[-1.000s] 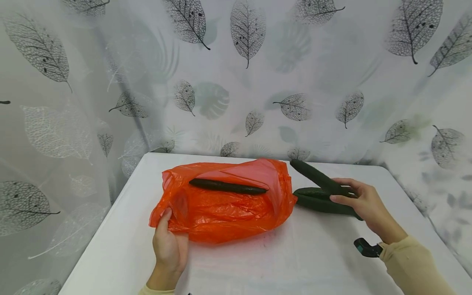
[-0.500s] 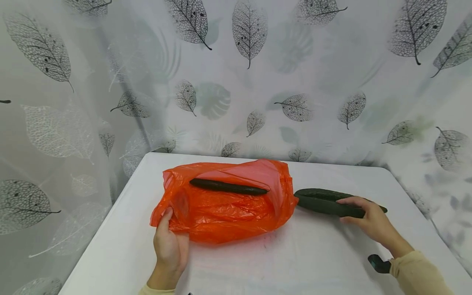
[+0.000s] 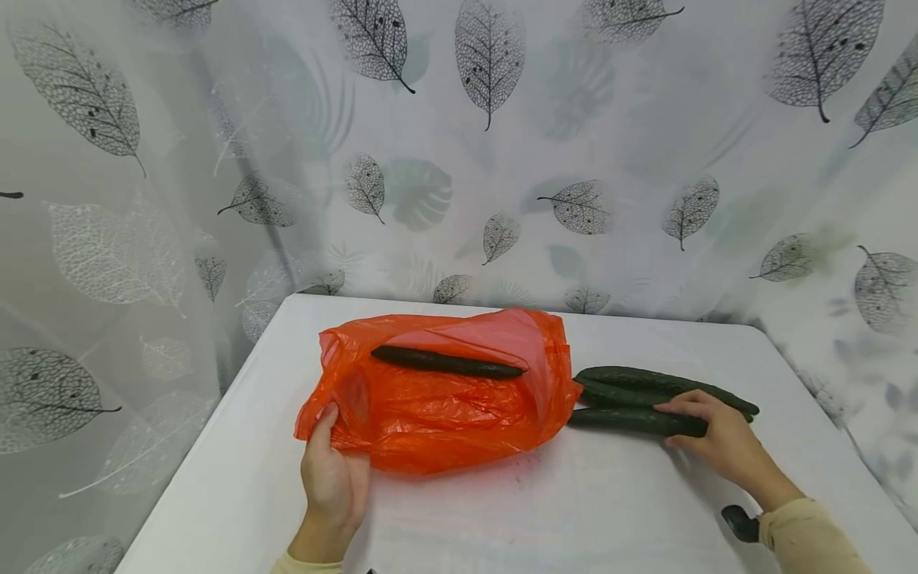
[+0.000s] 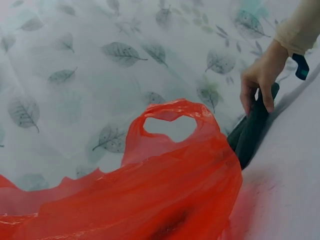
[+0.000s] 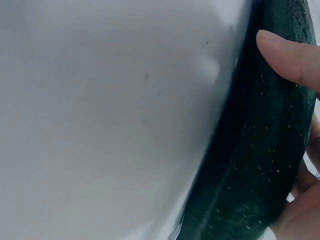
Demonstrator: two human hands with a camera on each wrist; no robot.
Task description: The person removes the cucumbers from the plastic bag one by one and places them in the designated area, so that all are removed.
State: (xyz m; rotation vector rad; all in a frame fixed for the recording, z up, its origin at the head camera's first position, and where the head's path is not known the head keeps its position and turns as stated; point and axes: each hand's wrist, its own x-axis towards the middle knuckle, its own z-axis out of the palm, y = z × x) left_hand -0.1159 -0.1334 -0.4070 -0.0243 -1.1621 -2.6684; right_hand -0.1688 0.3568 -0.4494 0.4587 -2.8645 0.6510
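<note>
A person's right hand (image 3: 720,441) curls around the near cucumber (image 3: 631,420) of three lying on a white table (image 3: 574,510), thumb on one side and fingers on the other, at about four o'clock from the table's centre. Two more cucumbers (image 3: 645,383) lie just beyond it, touching one another. The left hand (image 3: 331,478), at seven o'clock, grips the near-left edge of an orange plastic bag (image 3: 445,414), thumb pressed on top. A fourth cucumber (image 3: 446,363) rests on the bag at its far side. The bag's right end sits just beside the cucumber tips. A leaf-patterned curtain (image 3: 488,159) hangs behind at twelve o'clock.
</note>
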